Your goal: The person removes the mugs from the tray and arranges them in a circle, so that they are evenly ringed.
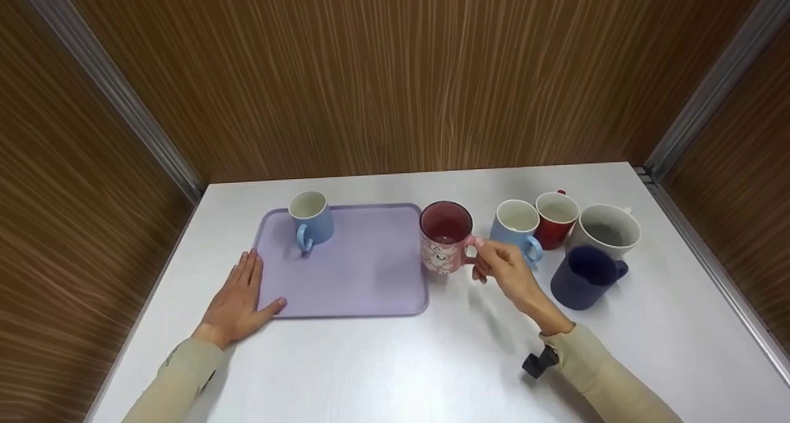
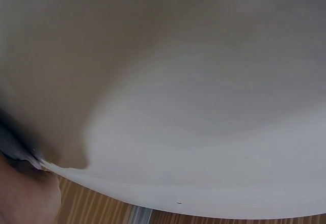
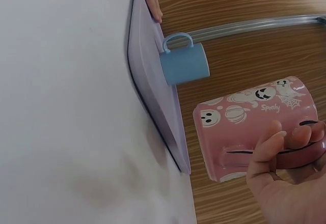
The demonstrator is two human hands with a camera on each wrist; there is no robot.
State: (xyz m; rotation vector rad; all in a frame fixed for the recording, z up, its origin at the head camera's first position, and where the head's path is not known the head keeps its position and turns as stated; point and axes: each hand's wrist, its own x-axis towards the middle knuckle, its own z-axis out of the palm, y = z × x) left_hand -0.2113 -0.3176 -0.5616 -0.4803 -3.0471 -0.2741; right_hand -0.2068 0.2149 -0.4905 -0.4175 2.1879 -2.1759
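A pink mug with white ghost and pumpkin drawings hangs at the right edge of the lilac tray. My right hand grips it by its handle; in the right wrist view the mug is lifted off the table, fingers curled round the handle. A light blue mug stands upright on the tray's back left part. My left hand lies flat with straight fingers at the tray's left edge, its thumb on the front left corner. The left wrist view shows mostly blurred table.
Right of the tray stand a second light blue mug, a red mug, a wide white mug and a dark blue mug, close together. Wood-grain panels wall the white table at the back and sides.
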